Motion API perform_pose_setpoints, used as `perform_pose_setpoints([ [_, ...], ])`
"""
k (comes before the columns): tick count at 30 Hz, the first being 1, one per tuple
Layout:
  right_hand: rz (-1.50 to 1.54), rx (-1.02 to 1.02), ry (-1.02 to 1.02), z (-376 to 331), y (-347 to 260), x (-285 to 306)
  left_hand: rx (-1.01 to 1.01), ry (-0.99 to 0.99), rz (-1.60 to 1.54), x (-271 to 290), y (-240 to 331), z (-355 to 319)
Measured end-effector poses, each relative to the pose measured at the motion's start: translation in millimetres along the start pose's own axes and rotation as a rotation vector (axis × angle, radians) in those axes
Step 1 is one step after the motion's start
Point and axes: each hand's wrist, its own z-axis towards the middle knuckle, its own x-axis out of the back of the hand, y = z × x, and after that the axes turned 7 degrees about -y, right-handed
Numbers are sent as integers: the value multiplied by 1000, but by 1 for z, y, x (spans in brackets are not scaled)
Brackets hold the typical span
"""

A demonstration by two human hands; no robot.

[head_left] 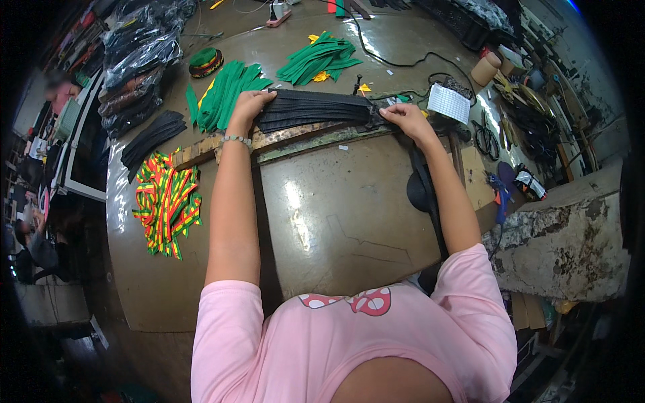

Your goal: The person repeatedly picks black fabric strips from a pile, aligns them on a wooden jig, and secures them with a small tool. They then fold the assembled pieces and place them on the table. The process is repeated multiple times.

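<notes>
A flat stack of black fabric strips (316, 109) lies across a worn wooden board (302, 138) on the brown worktable (336, 215). My left hand (250, 104) presses on the stack's left end, fingers curled over its edge. My right hand (405, 116) grips the stack's right end. A bead bracelet circles my left wrist. Both arms reach forward from my pink shirt.
Green fabric strips (225, 91) lie left of the stack, with another green pile (319, 59) behind it. Striped red, yellow and green strips (166, 201) sit at the left. More black strips (151, 134), bagged fabric (138, 57), a striped cap (205, 62), scissors (485, 139) and cables surround them.
</notes>
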Motion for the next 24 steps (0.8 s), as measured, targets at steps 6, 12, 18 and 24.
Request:
perform_pose_setpoints([
  [6, -412, -24, 201, -9, -36, 16, -34, -14, -50, 1, -1, -1],
  [12, -112, 419, 123, 36, -121, -50, -143, -69, -32, 3, -4, -6],
  [18, -306, 185, 71, 91, -130, -140, -80, -82, -144, 10, -8, 3],
  [24, -380, 239, 65, 93, -128, -141, -48, -57, -199, -1, -6, 0],
])
